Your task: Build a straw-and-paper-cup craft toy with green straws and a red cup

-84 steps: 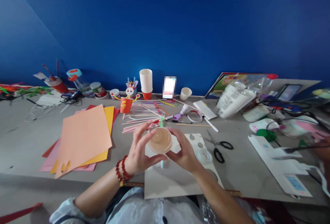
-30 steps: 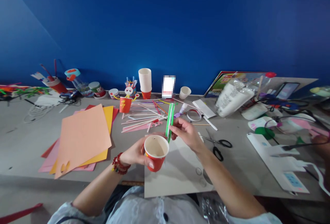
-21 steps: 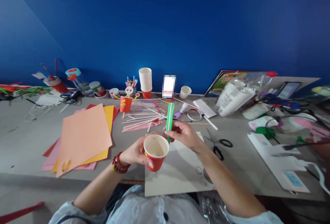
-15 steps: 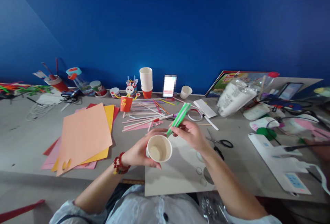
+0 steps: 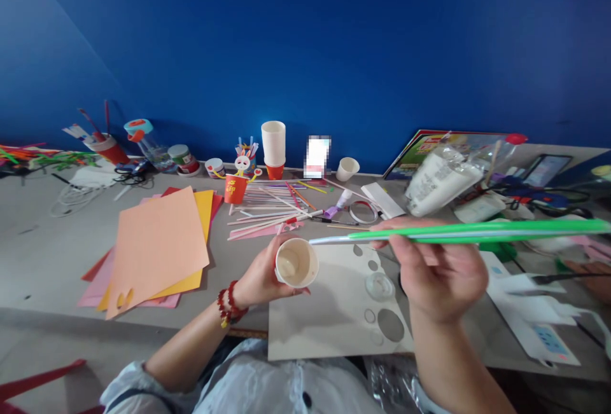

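Note:
A white paper cup (image 5: 296, 263), tilted so its inside faces the camera, is in my left hand (image 5: 264, 274), whose fingers wrap round it. My right hand (image 5: 436, 271) is closed on a long bundle of green and pale sticks (image 5: 458, 232) that lies nearly level. The bundle's thin pale end points left and reaches close to the cup's rim. Below both hands lies a light board (image 5: 329, 318) with round holes and a small clear round dish (image 5: 380, 286) on it.
Coloured paper sheets (image 5: 157, 248) are stacked on the left. Behind stand a red rabbit cup (image 5: 235, 189), stacked white cups (image 5: 273, 142) and another white cup (image 5: 347, 169). Loose sticks (image 5: 270, 203) lie mid-table. A power strip (image 5: 539, 331) and plastic-wrapped cups (image 5: 442, 182) are at right.
My right hand has moved right and toward me, and the green bundle has swung from slanted to nearly level. The cup has shifted slightly up in my left hand.

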Demonstrator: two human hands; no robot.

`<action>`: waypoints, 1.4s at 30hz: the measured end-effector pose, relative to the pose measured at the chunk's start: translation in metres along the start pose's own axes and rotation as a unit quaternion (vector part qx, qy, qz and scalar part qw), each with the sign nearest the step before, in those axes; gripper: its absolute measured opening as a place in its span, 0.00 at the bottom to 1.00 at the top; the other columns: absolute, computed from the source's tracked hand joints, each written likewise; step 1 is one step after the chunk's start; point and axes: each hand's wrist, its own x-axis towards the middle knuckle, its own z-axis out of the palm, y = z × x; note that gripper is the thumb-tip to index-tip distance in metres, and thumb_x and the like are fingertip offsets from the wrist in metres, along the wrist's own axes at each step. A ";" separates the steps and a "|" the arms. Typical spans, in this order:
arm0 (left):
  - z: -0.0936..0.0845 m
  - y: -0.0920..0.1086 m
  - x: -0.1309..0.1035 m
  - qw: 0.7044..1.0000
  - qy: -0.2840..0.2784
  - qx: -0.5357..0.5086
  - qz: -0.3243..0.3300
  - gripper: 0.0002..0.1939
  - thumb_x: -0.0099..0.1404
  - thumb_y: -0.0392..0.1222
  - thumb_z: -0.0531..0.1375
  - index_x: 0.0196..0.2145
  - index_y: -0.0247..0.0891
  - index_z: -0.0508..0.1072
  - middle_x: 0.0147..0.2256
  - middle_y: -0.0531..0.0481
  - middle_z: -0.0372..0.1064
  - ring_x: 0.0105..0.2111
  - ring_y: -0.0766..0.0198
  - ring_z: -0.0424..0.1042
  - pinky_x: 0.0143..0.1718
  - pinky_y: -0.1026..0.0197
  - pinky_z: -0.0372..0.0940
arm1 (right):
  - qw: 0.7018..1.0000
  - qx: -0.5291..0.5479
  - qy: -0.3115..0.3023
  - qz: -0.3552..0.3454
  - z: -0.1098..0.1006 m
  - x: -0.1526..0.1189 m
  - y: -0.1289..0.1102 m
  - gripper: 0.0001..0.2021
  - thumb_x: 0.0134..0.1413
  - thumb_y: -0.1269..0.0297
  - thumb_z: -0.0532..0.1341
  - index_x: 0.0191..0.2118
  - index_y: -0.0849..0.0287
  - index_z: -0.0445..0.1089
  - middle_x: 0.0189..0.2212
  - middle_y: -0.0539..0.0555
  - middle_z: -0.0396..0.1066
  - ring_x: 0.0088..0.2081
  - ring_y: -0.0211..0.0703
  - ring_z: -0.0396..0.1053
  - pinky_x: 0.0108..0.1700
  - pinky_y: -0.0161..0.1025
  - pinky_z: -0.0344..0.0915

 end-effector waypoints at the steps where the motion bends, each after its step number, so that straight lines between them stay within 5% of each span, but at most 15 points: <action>1: 0.000 0.000 0.000 1.000 0.001 0.003 0.001 0.45 0.48 0.52 0.74 0.58 0.42 0.58 0.54 0.37 0.65 0.52 0.46 0.70 0.52 0.48 0.67 | 1.000 0.016 0.004 0.004 0.001 0.000 -0.002 0.07 0.58 0.72 0.64 0.40 0.53 0.76 0.33 0.52 0.79 0.30 0.45 0.76 0.29 0.40 0.74; 5: 0.000 0.004 0.001 1.000 0.005 0.012 0.016 0.45 0.50 0.51 0.73 0.59 0.41 0.56 0.55 0.37 0.64 0.54 0.46 0.68 0.54 0.46 0.66 | 0.994 -0.042 -0.099 0.036 0.006 -0.007 0.000 0.06 0.60 0.69 0.63 0.41 0.52 0.75 0.34 0.52 0.79 0.31 0.45 0.77 0.32 0.41 0.74; 9: -0.001 0.012 0.002 0.999 0.005 0.016 0.039 0.43 0.54 0.46 0.70 0.61 0.42 0.54 0.56 0.36 0.62 0.56 0.46 0.67 0.55 0.45 0.65 | 0.960 -0.189 -0.204 -0.016 0.016 -0.016 0.009 0.04 0.60 0.65 0.63 0.39 0.55 0.76 0.32 0.52 0.79 0.33 0.45 0.77 0.39 0.43 0.72; 20: -0.002 0.013 0.000 0.999 0.009 0.012 0.043 0.46 0.53 0.46 0.71 0.62 0.42 0.51 0.57 0.36 0.62 0.57 0.45 0.66 0.55 0.46 0.65 | 0.943 -0.242 -0.215 -0.078 0.025 -0.016 0.016 0.06 0.62 0.63 0.62 0.36 0.57 0.75 0.29 0.53 0.79 0.30 0.44 0.75 0.38 0.41 0.71; 42: -0.002 0.015 0.002 0.999 0.017 0.031 0.035 0.44 0.54 0.48 0.71 0.61 0.43 0.53 0.56 0.37 0.64 0.57 0.46 0.67 0.55 0.47 0.66 | 0.947 -0.217 -0.229 -0.064 0.030 -0.017 0.014 0.04 0.61 0.64 0.62 0.38 0.56 0.75 0.29 0.52 0.80 0.30 0.44 0.77 0.42 0.41 0.72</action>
